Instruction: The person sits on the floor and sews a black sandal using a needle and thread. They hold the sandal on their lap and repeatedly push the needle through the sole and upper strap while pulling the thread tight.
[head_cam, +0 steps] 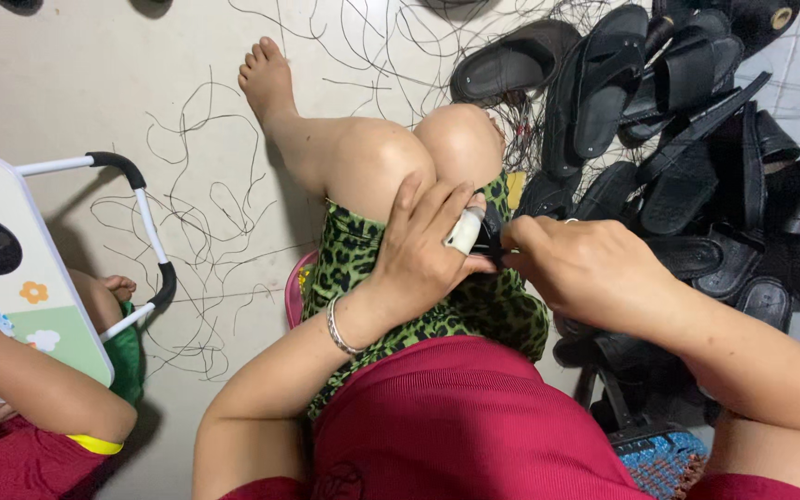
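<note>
1. The left hand (423,245) is closed, its fingers curled down over a small black piece (490,243) held above the lap; one finger wears a white wrap (464,231).
2. The right hand (585,268) meets it from the other side, fingers pinched narrow on the same black piece, so the piece sits between the two hands, mostly hidden.
3. A silver bracelet (338,326) circles the left wrist.
4. Just beyond the right hand, a pile of black sandals (687,139) covers the floor toward the upper right corner.
5. Loose black threads (196,231) lie scattered on the floor left of the knees.
6. At the left edge another person holds a white board (20,278).
</note>
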